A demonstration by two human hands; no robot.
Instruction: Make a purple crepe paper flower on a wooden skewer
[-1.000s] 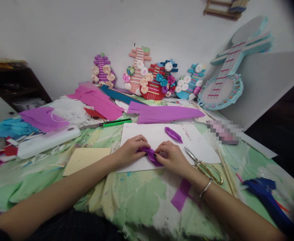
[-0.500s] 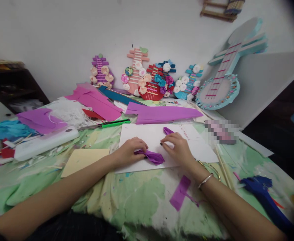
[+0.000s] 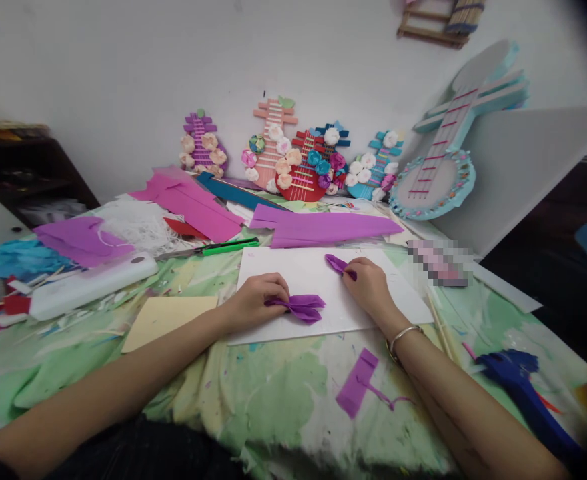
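My left hand [image 3: 259, 295] pinches one end of a folded purple paper petal cluster [image 3: 301, 307] that lies on a white sheet [image 3: 293, 270]. My right hand [image 3: 370, 285] reaches further back on the same sheet, its fingers closed on a second, single purple folded petal [image 3: 336, 263]. A silver bangle sits on my right wrist.
A purple paper scrap [image 3: 356, 390] lies near my right forearm, a blue glue gun [image 3: 516, 383] at the right. A long purple strip [image 3: 323, 228], a green craft knife [image 3: 223, 247], a yellow card [image 3: 166, 319] and paper guitar ornaments [image 3: 298, 160] by the wall surround the sheet.
My right hand let go of the petal cluster and moved back and up to the single petal, closing on it. My left hand stayed on the cluster.
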